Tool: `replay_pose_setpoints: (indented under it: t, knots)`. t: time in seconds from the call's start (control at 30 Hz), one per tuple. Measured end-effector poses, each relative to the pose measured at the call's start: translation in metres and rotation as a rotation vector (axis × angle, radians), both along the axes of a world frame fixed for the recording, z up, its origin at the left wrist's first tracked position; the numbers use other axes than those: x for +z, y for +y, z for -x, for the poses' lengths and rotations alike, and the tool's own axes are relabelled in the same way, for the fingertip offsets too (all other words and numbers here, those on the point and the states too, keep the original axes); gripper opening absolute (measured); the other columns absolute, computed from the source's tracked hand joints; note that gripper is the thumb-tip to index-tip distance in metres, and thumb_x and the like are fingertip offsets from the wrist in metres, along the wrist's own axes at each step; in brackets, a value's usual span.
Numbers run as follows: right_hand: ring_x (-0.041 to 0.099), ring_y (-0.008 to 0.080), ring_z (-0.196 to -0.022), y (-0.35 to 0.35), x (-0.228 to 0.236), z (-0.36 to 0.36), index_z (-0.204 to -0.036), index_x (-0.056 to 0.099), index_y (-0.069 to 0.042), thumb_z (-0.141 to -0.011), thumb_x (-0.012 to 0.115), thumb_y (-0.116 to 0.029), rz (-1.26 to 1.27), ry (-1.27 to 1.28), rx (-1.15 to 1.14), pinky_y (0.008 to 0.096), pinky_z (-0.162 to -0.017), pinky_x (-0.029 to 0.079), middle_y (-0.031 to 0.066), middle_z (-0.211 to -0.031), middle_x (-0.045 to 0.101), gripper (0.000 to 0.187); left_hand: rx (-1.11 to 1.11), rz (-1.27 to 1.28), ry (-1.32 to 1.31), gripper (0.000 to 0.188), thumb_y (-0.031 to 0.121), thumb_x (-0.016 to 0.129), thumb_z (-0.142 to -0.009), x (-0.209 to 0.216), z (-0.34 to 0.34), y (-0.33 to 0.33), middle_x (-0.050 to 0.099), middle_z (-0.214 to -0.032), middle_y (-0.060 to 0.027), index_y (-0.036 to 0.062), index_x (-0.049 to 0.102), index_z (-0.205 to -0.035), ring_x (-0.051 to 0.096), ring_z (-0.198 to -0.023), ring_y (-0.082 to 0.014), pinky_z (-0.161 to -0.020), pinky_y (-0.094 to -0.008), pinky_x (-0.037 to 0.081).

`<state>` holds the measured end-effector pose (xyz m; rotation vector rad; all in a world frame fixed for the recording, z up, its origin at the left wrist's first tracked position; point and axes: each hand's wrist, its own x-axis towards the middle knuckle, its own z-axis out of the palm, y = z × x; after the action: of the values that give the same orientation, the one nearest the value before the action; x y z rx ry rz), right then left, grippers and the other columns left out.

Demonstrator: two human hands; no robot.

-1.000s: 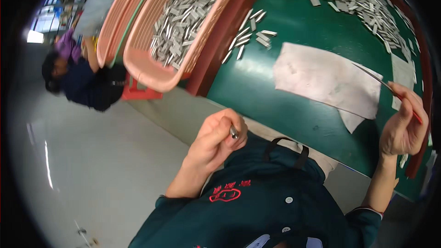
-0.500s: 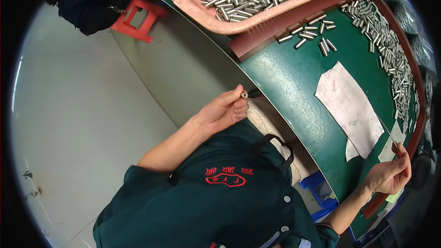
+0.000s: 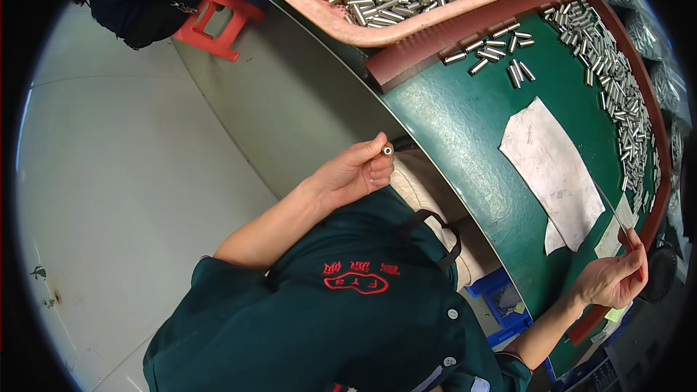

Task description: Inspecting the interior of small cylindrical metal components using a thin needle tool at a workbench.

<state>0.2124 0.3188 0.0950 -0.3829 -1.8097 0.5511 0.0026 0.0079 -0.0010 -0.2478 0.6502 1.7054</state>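
Note:
Pinched between thumb and fingers of my left hand (image 3: 357,171) is a small metal sleeve (image 3: 388,151), its round hollow end showing; the hand is held in front of my body, off the table edge. On the right, my right hand (image 3: 616,276) is closed around the red handle of a thin metal tool (image 3: 622,219). The tool's slim shaft points up and left toward a stained white cloth (image 3: 553,174) lying on the green table (image 3: 465,145); its tip is hard to make out.
A pink plastic basket (image 3: 319,14) full of metal sleeves stands at the far edge. Loose sleeves (image 3: 501,51) lie near it, and many more (image 3: 617,94) line the brown rim (image 3: 659,196). A red stool (image 3: 210,35) and a seated person (image 3: 134,0) are at upper left.
The view has shifted very slightly. Both hands keep the same hold and nearly the same place; the metal sleeve and the tool have not visibly moved.

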Motion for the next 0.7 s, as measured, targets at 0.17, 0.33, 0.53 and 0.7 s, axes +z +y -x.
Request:
replay_pose_setpoints:
  t: [0.17, 0.33, 0.53, 0.7]
  knots:
    - [0.062, 0.0279, -0.069, 0.0002, 0.0002, -0.0013, -0.089, 0.049, 0.007, -0.090, 0.047, -0.010, -0.002, 0.003, -0.001, 0.0352, -0.059, 0.056, 0.0242, -0.078, 0.060, 0.017, -0.010, 0.015, 0.020, 0.032, 0.034, 0.042, -0.093, 0.0003, -0.0003, 0.0001, 0.027, -0.061, 0.0043, 0.0096, 0.042, -0.072, 0.026, -0.056, -0.0073, -0.053, -0.0198, 0.027]
    - [0.062, 0.0278, -0.069, -0.0006, 0.0005, -0.0011, -0.089, 0.050, 0.007, -0.090, 0.047, -0.009, 0.007, 0.002, -0.004, 0.0349, -0.060, 0.056, 0.0242, -0.078, 0.060, 0.017, -0.014, 0.021, 0.039, 0.032, 0.033, 0.042, -0.092, -0.0017, 0.0000, -0.0006, 0.029, -0.062, 0.0042, 0.0092, 0.042, -0.071, 0.027, -0.056, -0.0074, -0.053, -0.0197, 0.028]
    - [0.062, 0.0273, -0.069, -0.0011, 0.0024, -0.0009, -0.089, 0.050, 0.007, -0.090, 0.048, -0.008, 0.007, 0.000, -0.013, 0.0348, -0.060, 0.056, 0.0235, -0.078, 0.060, 0.016, -0.004, 0.043, 0.027, 0.030, 0.033, 0.043, -0.092, -0.0016, 0.0013, 0.0016, 0.029, -0.062, 0.0041, 0.0091, 0.044, -0.073, 0.027, -0.056, -0.0075, -0.053, -0.0198, 0.029]
    - [0.062, 0.0271, -0.069, -0.0014, -0.0012, 0.0014, -0.089, 0.050, 0.007, -0.090, 0.048, -0.008, 0.019, 0.002, -0.010, 0.0352, -0.061, 0.056, 0.0227, -0.077, 0.060, 0.015, 0.011, 0.036, 0.030, 0.030, 0.033, 0.043, -0.092, -0.0039, 0.0012, -0.0020, 0.030, -0.062, 0.0041, 0.0088, 0.045, -0.075, 0.027, -0.057, -0.0075, -0.053, -0.0199, 0.029]
